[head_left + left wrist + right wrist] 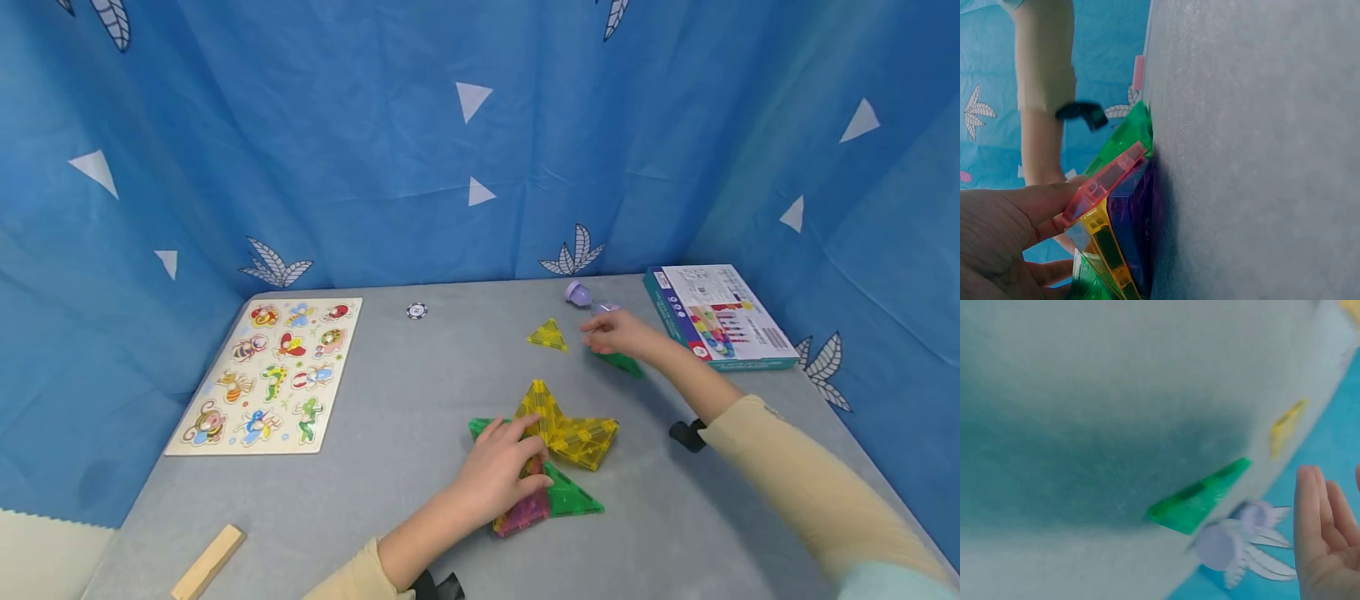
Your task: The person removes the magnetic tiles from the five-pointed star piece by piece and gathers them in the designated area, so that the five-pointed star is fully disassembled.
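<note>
In the head view my left hand (491,477) rests over a build of translucent magnetic tiles at the front middle. Yellow tiles (581,440), a green tile (573,497) and a pink-purple tile (522,513) show around it. Seen from the left wrist, thumb and fingers hold the build by a red tile (1105,181) and a yellow tile (1110,247), beside a dark blue one (1132,219). My right hand (624,335) hovers above a loose green triangular tile (621,362), its fingers fairly straight in the right wrist view. A loose yellow triangular tile (549,335) lies to its left.
Purple rounded pieces (578,293) lie behind the right hand. A boxed set (731,317) lies at the back right. On the left are an insect puzzle board (277,375) and a wooden block (208,562). A round chip (417,311) lies near the back edge.
</note>
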The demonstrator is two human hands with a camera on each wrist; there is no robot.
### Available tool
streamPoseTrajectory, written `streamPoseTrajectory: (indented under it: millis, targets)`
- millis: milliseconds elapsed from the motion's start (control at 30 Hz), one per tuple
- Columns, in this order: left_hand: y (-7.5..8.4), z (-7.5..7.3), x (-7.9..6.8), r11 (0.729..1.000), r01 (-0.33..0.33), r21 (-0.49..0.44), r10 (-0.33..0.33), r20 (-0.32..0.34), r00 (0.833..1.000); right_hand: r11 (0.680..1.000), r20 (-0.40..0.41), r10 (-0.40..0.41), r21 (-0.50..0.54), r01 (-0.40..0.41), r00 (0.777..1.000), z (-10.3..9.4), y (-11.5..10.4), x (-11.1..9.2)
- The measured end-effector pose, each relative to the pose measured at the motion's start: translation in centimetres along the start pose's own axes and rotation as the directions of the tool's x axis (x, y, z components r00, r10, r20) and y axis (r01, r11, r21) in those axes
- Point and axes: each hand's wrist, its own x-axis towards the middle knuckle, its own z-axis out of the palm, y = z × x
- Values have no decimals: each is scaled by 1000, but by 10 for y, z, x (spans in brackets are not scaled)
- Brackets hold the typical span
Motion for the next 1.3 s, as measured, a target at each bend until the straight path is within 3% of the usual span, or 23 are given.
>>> streamPoseTrajectory:
  millis: [167, 233, 333, 433, 533, 700, 1000, 1300]
  targets:
    - [-1, -1, 1, 1000, -6, -8, 6, -3, 1000, 981, -125, -175, -111, 162, 977, 14, -3, -68]
    - [-1, -1, 0, 1000, -12, -10, 12, -3, 1000, 973, -147, -222, -102, 209, 964, 27, -3, -95]
    - [-2, -2, -1, 1000, -17, -12, 17, -5, 1000, 966, -112, -254, -85, 245, 961, 54, -2, -127]
    - [-3, -2, -1, 1000, -14, -10, 14, -7, 1000, 953, -41, -279, -134, 271, 960, 83, 0, -143]
    - [-3, -1, -2, 1000, -14, -2, 14, -13, 1000, 944, 15, -263, -201, 260, 965, 108, 2, -147]
    - [-3, -2, -1, 1000, -17, 11, 17, -10, 1000, 961, 51, -198, -184, 204, 979, 129, 3, -142]
    - [-2, -7, -1, 999, -26, 30, 25, 11, 1000, 939, 68, -219, -256, 229, 973, 137, 3, -137]
    - [-3, -18, -3, 996, -46, 73, 42, 62, 997, 941, 67, -210, -258, 220, 975, 138, 2, -138]
